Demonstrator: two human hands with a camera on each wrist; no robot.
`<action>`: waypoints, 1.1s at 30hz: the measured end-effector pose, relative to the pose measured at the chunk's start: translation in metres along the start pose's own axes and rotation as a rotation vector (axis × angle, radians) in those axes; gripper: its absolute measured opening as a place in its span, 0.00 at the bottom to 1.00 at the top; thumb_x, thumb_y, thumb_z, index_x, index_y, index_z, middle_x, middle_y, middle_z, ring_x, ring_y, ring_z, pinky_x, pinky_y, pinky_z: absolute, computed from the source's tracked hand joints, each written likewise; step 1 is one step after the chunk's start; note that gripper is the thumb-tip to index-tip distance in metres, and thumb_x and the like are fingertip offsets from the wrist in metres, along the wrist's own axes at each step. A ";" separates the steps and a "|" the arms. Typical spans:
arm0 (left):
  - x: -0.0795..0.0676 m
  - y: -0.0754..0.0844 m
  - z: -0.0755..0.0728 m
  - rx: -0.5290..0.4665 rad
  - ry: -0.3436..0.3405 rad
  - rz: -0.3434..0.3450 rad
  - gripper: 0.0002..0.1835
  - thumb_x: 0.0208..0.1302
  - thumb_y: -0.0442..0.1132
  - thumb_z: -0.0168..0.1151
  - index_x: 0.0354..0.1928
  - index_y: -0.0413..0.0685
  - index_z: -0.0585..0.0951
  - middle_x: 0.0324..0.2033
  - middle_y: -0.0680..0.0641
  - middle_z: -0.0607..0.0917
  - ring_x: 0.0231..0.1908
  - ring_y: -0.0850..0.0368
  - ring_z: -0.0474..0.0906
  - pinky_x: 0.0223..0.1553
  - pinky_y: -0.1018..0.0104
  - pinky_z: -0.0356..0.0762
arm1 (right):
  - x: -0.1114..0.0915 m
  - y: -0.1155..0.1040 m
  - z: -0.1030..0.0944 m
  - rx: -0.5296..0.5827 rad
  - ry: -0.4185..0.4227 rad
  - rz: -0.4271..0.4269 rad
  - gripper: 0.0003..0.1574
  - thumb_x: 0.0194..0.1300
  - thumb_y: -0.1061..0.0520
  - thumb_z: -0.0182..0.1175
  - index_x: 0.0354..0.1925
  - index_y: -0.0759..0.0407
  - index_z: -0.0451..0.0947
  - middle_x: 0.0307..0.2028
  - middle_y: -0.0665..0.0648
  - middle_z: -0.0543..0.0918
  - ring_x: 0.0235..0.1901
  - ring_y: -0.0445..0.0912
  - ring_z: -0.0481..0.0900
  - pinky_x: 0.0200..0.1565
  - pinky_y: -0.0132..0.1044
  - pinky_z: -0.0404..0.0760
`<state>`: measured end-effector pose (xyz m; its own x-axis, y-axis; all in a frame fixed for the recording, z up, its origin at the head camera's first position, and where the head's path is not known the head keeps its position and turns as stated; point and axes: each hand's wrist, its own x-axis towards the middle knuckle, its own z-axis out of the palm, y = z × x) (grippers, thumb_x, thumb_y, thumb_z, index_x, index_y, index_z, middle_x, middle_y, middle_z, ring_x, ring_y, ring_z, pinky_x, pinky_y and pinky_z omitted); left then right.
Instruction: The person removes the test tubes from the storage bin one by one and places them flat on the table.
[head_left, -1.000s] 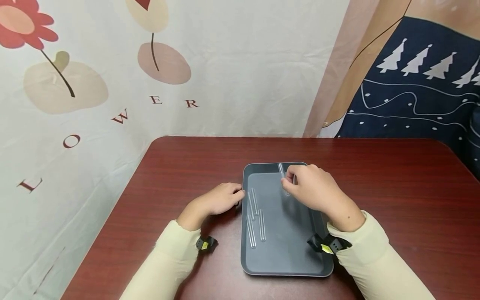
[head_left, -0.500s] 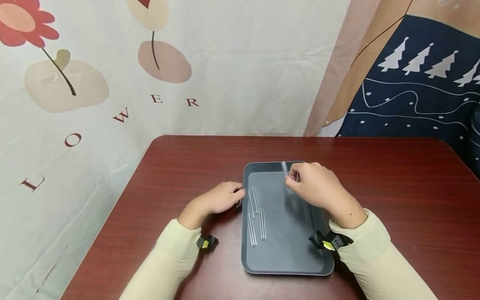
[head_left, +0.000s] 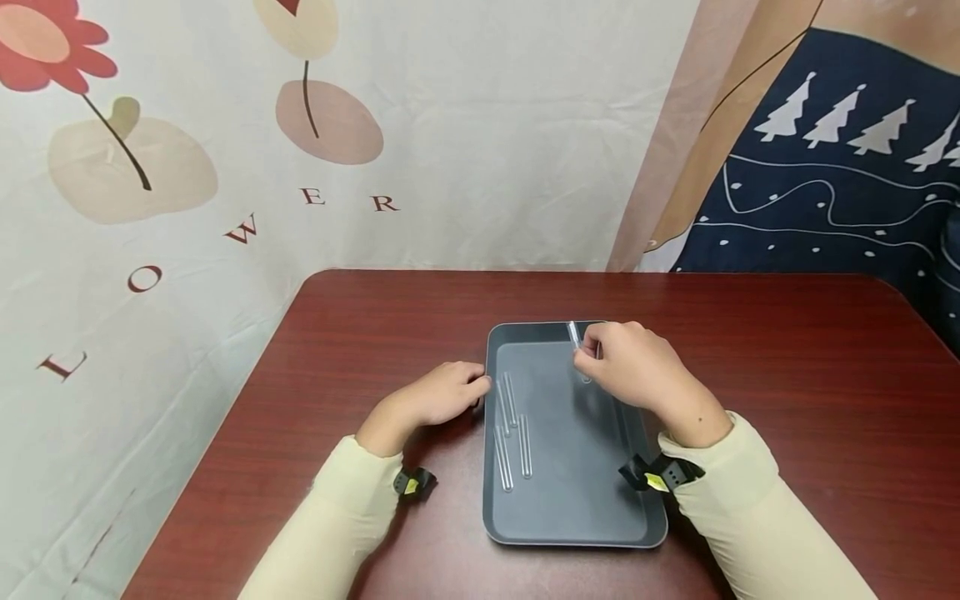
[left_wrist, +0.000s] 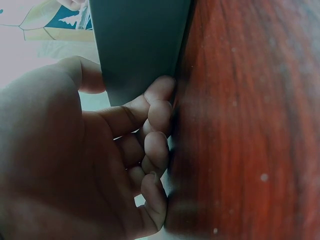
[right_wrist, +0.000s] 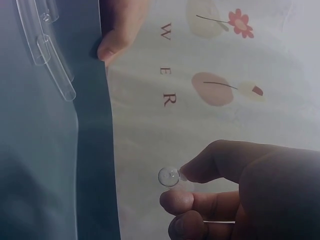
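My right hand (head_left: pixel 637 367) pinches a clear glass test tube (head_left: pixel 574 335) between thumb and fingers, above the far right part of a grey tray (head_left: pixel 581 512). In the right wrist view, the rounded end of this test tube (right_wrist: pixel 168 176) faces the camera. At the tray's left edge, my left hand (head_left: pixel 446 392) holds its side. The left wrist view shows the thumb (left_wrist: pixel 92 77) at the rim and the curled fingers (left_wrist: pixel 160 117) low against the wall, close to the table. Several more test tubes (head_left: pixel 525 447) lie along the tray's left side.
The tray stands on a dark red wooden table (head_left: pixel 787 375). Behind the table hangs a pale printed cloth (head_left: pixel 480 150), with a dark blue tree-patterned cloth (head_left: pixel 825 192) at the right. Each wrist wears a black strap-on camera (head_left: pixel 415 486).
My right hand has shifted slightly right and away from me, still pinching the test tube. The left hand stays at the tray's edge, and the other test tubes lie as before.
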<state>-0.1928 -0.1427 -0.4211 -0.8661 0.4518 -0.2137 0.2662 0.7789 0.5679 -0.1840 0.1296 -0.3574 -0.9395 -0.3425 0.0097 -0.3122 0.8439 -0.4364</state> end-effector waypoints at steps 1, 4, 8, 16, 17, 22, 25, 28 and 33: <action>0.000 0.000 0.000 -0.002 0.000 0.001 0.17 0.71 0.44 0.44 0.24 0.51 0.74 0.21 0.53 0.76 0.27 0.59 0.72 0.37 0.65 0.70 | 0.000 0.001 -0.001 -0.002 0.000 0.000 0.14 0.65 0.53 0.56 0.22 0.52 0.74 0.16 0.50 0.71 0.18 0.43 0.69 0.22 0.36 0.66; 0.001 0.001 0.000 -0.006 0.001 0.002 0.17 0.72 0.44 0.44 0.24 0.51 0.74 0.21 0.53 0.76 0.27 0.59 0.72 0.37 0.65 0.70 | 0.000 0.002 -0.003 -0.007 0.002 0.000 0.14 0.64 0.54 0.56 0.22 0.53 0.73 0.16 0.50 0.71 0.18 0.43 0.68 0.22 0.36 0.65; 0.002 0.002 0.000 -0.007 0.006 0.006 0.17 0.71 0.44 0.43 0.24 0.51 0.74 0.21 0.53 0.76 0.27 0.59 0.72 0.36 0.65 0.70 | 0.000 0.006 -0.007 -0.004 -0.003 0.006 0.13 0.64 0.53 0.56 0.22 0.53 0.74 0.16 0.50 0.71 0.18 0.44 0.69 0.22 0.36 0.65; -0.001 0.001 0.002 -0.006 -0.004 -0.010 0.18 0.73 0.45 0.43 0.25 0.51 0.74 0.21 0.52 0.76 0.27 0.58 0.73 0.38 0.64 0.70 | -0.001 0.012 -0.005 0.021 -0.008 0.022 0.14 0.65 0.54 0.56 0.23 0.54 0.73 0.16 0.51 0.70 0.18 0.44 0.68 0.22 0.36 0.65; -0.001 0.000 0.002 -0.006 -0.007 -0.016 0.18 0.73 0.44 0.43 0.25 0.51 0.74 0.21 0.52 0.76 0.27 0.58 0.72 0.37 0.64 0.70 | -0.001 0.013 -0.004 0.028 -0.009 0.022 0.14 0.65 0.53 0.56 0.23 0.54 0.73 0.16 0.50 0.70 0.18 0.44 0.68 0.22 0.36 0.65; -0.004 -0.004 0.003 -0.015 -0.005 -0.022 0.17 0.73 0.44 0.43 0.25 0.50 0.74 0.21 0.52 0.76 0.26 0.58 0.72 0.37 0.64 0.70 | -0.004 0.019 0.000 0.053 -0.009 0.036 0.14 0.65 0.53 0.56 0.23 0.53 0.74 0.17 0.50 0.71 0.18 0.44 0.68 0.22 0.36 0.66; -0.003 -0.003 0.003 -0.018 0.002 -0.013 0.17 0.72 0.44 0.43 0.24 0.50 0.74 0.21 0.52 0.76 0.26 0.58 0.72 0.37 0.64 0.70 | -0.007 0.026 -0.001 0.059 -0.002 0.044 0.13 0.65 0.54 0.56 0.23 0.54 0.75 0.17 0.50 0.72 0.19 0.44 0.68 0.22 0.36 0.67; -0.002 -0.003 0.002 -0.012 0.008 -0.004 0.18 0.73 0.44 0.43 0.24 0.50 0.74 0.20 0.52 0.76 0.26 0.58 0.72 0.37 0.64 0.70 | -0.009 0.033 -0.004 0.069 0.013 0.046 0.13 0.65 0.54 0.55 0.24 0.55 0.75 0.17 0.51 0.72 0.19 0.45 0.68 0.22 0.37 0.67; 0.000 -0.002 0.001 -0.006 0.005 0.000 0.18 0.73 0.44 0.43 0.23 0.51 0.74 0.20 0.52 0.76 0.27 0.58 0.72 0.37 0.64 0.70 | -0.012 0.044 -0.010 0.073 0.022 0.060 0.13 0.66 0.55 0.54 0.25 0.55 0.76 0.16 0.51 0.70 0.19 0.45 0.67 0.22 0.37 0.67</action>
<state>-0.1925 -0.1438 -0.4229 -0.8684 0.4493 -0.2097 0.2633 0.7763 0.5728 -0.1881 0.1752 -0.3674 -0.9592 -0.2829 0.0009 -0.2453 0.8299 -0.5011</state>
